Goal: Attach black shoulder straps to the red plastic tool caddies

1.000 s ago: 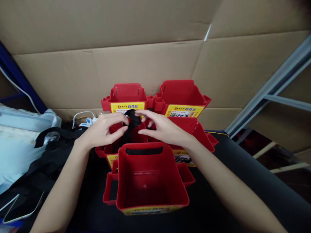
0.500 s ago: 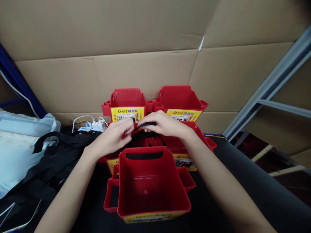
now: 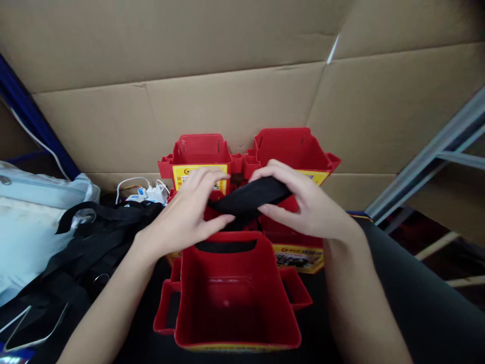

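Both my hands hold a flat black strap (image 3: 250,197) stretched between them above a group of red plastic bins. My left hand (image 3: 189,215) pinches its left end with thumb and fingers. My right hand (image 3: 303,202) grips its right end, fingers curled over the top. The nearest red bin (image 3: 189,283) stands right below the strap, with a black slot at its far wall and nothing inside that I can see. Two more red bins with yellow labels, one at the back left (image 3: 200,151) and one at the back right (image 3: 293,146), stand behind.
Cardboard sheets (image 3: 227,76) form the wall behind the bins. A pale blue bag (image 3: 30,212) with black straps (image 3: 94,237) lies at the left, next to white chargers and cables (image 3: 146,192). A grey metal frame (image 3: 428,156) rises at the right. The surface is black.
The black strap has been drawn out wider and turned flat between my hands. My right hand has shifted right, and both hands sit slightly nearer to me.
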Motion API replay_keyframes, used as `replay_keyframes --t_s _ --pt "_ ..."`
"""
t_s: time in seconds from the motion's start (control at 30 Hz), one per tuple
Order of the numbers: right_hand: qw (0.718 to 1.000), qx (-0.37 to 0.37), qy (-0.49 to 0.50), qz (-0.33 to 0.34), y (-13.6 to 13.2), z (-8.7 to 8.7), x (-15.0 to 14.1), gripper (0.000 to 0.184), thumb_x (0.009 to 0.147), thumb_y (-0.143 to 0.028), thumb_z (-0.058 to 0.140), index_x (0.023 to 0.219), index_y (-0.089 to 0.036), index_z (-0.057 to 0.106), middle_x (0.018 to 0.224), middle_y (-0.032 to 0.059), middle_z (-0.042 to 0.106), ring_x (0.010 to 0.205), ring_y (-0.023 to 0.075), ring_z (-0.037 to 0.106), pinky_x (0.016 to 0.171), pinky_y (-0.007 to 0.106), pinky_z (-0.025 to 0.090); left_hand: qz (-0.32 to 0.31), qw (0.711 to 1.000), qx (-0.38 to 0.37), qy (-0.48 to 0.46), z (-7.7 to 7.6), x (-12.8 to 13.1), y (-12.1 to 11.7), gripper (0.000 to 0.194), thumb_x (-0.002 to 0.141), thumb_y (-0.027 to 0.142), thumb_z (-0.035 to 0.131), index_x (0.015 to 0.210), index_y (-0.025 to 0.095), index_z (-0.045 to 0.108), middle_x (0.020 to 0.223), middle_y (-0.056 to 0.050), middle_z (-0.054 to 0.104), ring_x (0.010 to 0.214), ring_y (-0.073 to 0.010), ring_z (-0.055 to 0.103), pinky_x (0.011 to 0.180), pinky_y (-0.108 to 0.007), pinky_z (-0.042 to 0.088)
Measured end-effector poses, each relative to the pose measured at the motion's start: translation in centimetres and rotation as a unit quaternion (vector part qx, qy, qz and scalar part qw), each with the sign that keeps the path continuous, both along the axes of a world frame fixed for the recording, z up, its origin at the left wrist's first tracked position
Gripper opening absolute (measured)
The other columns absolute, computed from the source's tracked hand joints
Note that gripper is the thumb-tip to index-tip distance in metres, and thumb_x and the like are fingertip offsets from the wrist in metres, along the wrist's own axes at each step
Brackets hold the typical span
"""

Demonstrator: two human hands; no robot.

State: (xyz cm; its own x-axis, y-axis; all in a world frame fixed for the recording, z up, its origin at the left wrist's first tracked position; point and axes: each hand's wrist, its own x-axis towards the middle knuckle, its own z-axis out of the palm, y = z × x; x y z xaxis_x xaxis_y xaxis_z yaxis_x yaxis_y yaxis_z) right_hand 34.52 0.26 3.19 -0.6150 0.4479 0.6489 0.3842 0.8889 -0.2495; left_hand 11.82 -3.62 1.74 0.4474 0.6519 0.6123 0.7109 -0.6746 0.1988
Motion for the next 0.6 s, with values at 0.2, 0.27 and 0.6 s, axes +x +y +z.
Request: replay_keyframes --t_s 0.2,0.27,0.6 --pt "0.999 0.011 -0.038 -0.006 -0.2 -0.3 -1.3 0.017 0.09 -0.026 0.038 0.093 -0.018 0.052 0.094 0.0058 0.059 0.087 0.016 0.054 0.08 0.028 0.04 -0.082 0.983 -0.158 -0.04 0.4 1.0 0.9 0.018 0.079 0.011 0.045 0.081 0.015 0.063 0.064 0.001 0.063 0.06 -0.0115 0.059 0.062 -0.021 0.045" --pt "0.999 0.011 -0.044 0.001 0.4 -0.4 -0.6 0.012 0.088 -0.026 0.046 0.089 -0.018 0.055 0.089 0.0035 0.061 0.081 0.0138 0.056 0.075 0.025 0.041 -0.088 0.972 -0.208 -0.069 0.3 0.1 1.2 0.013 0.077 0.015 0.052 0.072 0.014 0.063 0.053 0.004 0.057 0.048 -0.0085 0.052 0.051 -0.018 0.041" --pt "0.994 -0.011 -0.098 -0.036 2.4 -0.6 1.7 0.018 0.083 -0.032 0.053 0.086 -0.019 0.066 0.08 0.002 0.066 0.069 0.014 0.058 0.065 0.026 0.042 0.07 0.983 -0.127 -0.11 0.8 -4.1 1.7 0.03 0.077 0.04 0.057 0.065 0.014 0.066 0.054 -0.001 0.061 0.052 -0.0122 0.053 0.052 -0.021 0.04"
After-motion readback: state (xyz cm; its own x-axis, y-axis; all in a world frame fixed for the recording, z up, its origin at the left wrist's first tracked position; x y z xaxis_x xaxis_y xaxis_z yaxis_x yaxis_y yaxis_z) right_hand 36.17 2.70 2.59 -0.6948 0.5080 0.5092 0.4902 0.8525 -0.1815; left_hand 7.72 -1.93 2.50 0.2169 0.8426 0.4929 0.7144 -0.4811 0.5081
